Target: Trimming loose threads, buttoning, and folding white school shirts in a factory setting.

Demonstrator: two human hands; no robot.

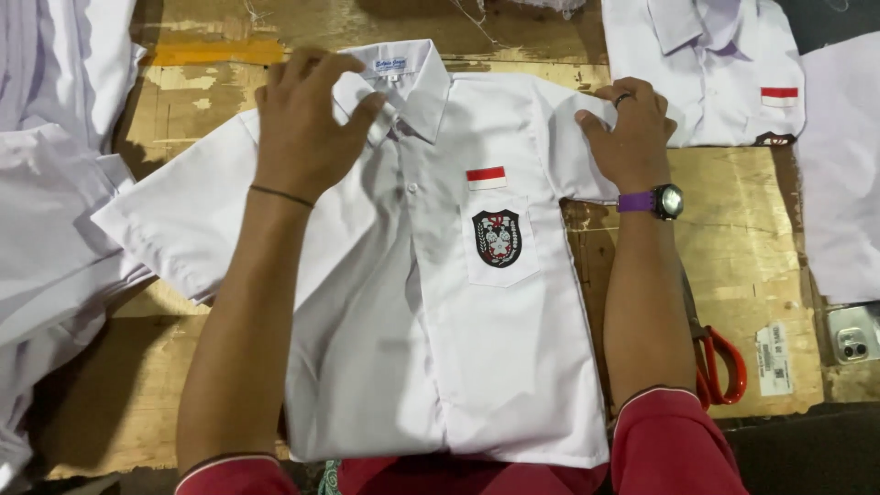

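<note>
At nine o'clock a heap of white garments (46, 183) lies over the left edge of the worn wooden table (752, 238).

The white short-sleeved shirt (440, 321) lies flat, front up, in the middle of the table. Its long axis runs from six to twelve o'clock, with the collar (403, 78) pointing to twelve and the hem at six, nearest the person. One sleeve (183, 220) spreads out toward nine o'clock.

The left hand (307, 124) rests on the shirt at about eleven o'clock, just left of the collar. Its fingers are curled and pinch the collar's point between thumb and fingertips. A thin black band circles that wrist.

Along the middle runs the button placket. To its right sits a chest pocket (500, 243) bearing a black shield badge, with a small red-and-white patch (486, 178) just above it.

The right hand (631, 133) lies at one o'clock on the shirt's other shoulder and sleeve, fingers spread a little and pressed flat on the cloth. It wears a ring, and a watch with a purple strap (655, 201) is on the wrist.

At four o'clock, red-handled scissors (720, 367) lie on the table beside the right forearm. At one to two o'clock a second white shirt (715, 73) lies folded, and at the far right edge a phone (854, 335) is partly in view.
</note>
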